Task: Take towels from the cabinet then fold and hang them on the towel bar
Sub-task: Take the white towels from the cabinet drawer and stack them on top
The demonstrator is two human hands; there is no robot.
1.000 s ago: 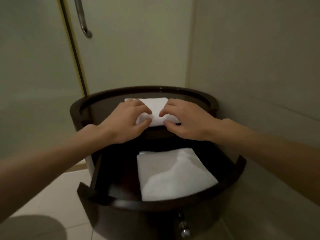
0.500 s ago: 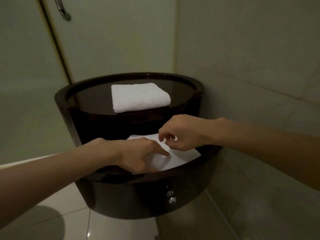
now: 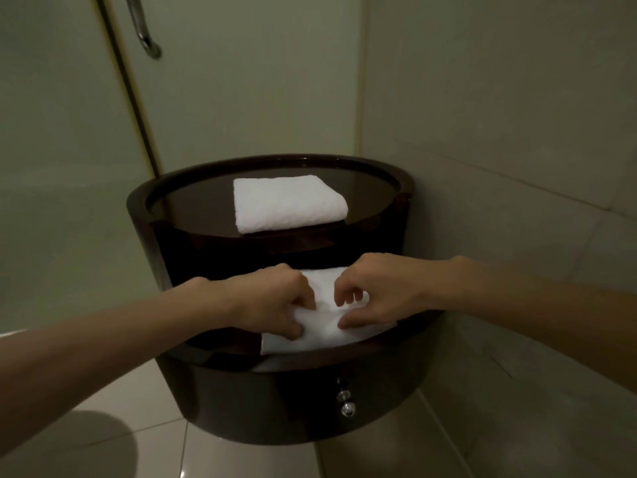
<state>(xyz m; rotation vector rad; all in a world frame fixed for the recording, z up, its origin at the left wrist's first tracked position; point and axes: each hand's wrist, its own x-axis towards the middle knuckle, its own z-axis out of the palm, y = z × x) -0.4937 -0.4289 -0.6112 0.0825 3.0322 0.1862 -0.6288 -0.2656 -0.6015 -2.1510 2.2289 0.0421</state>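
Observation:
A dark round cabinet [image 3: 406, 198] stands in the corner with its drawer [image 3: 296, 401] pulled open. On its top lies a folded white towel [image 3: 287, 203]. A second white towel [image 3: 327, 326] lies in the drawer. My left hand [image 3: 272, 303] pinches that towel's left part between thumb and fingers. My right hand [image 3: 375, 298] pinches its right part, with the fingers curled over a raised fold. Part of the towel is hidden under both hands.
A glass door with a metal handle [image 3: 143, 27] stands at the back left. A tiled wall [image 3: 517, 132] runs along the right, close to the cabinet. Pale floor tiles [image 3: 144, 426] lie below. The drawer has a small shiny knob [image 3: 347, 408].
Both hands left the folded towel on the cabinet top and dropped into the drawer. They have closed on the towel there and bunched it up.

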